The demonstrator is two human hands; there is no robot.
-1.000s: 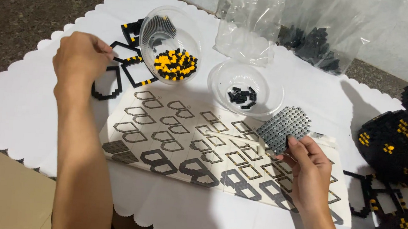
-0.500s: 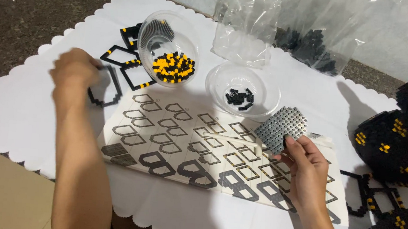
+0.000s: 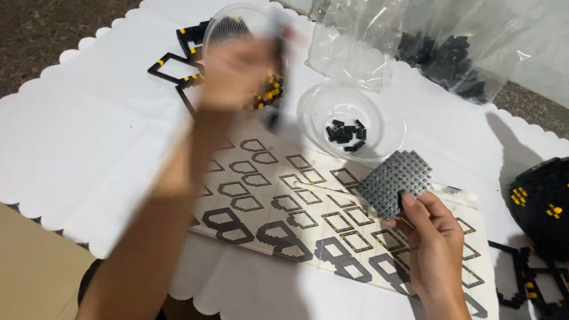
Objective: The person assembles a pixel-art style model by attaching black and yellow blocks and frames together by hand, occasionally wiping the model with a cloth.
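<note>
- Right hand (image 3: 435, 243) low right, fingers curled, thumb and fingertips pinching the lower edge of a grey studded plate (image 3: 394, 181); plate lies tilted on the top right corner of the pattern sheet.
- Left hand (image 3: 237, 75) raised over the table, heavily blurred; looks loosely closed, a thin dark thing seems to hang by it, but grip cannot be told.
- Left hand covers most of a clear bowl (image 3: 230, 27) with yellow and black pieces; only rim and a few pieces show.
- Second clear bowl (image 3: 378, 130) just right of it, a few small black pieces (image 3: 345, 131) inside, just above the grey plate.
- Pattern sheet (image 3: 307, 216) with rows of black outline shapes lies flat mid-table, under both arms.
- White scalloped cloth (image 3: 76, 137) covers the table.
- Black outline frames (image 3: 173, 66) lie left of the first bowl.
- Clear plastic bags (image 3: 376, 32) at top, one holding black pieces.
- Black and yellow built pieces (image 3: 562, 202) stacked at right edge.
</note>
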